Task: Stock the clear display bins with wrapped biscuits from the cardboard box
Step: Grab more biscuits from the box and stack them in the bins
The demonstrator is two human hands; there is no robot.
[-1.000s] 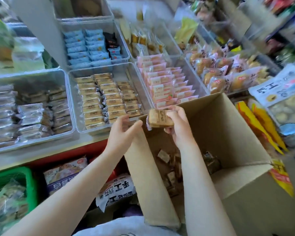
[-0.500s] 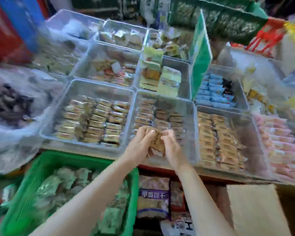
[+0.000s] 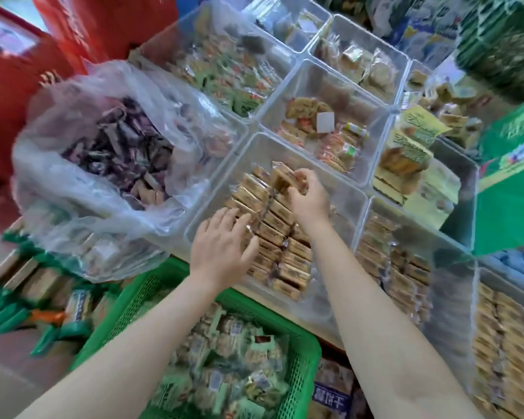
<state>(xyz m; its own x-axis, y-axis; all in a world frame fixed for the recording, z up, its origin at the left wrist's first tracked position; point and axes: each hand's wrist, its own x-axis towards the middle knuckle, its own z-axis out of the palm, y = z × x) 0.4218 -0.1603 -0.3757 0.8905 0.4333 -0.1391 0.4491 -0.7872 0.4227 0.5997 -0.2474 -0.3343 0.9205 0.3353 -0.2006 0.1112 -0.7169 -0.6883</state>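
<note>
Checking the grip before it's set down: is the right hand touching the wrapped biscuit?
Touching. The head view shows the right hand with its fingers curled round the wrapped biscuit.

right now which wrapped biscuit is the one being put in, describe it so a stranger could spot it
Start at the big crinkled clear plastic bag of dark-wrapped snacks on the left; the clear bin just right of it holds rows of tan wrapped biscuits. The one you want is the wrapped biscuit pinched in the right hand above the far end of those rows. Unlike its neighbours, it is lifted and tilted.
</note>
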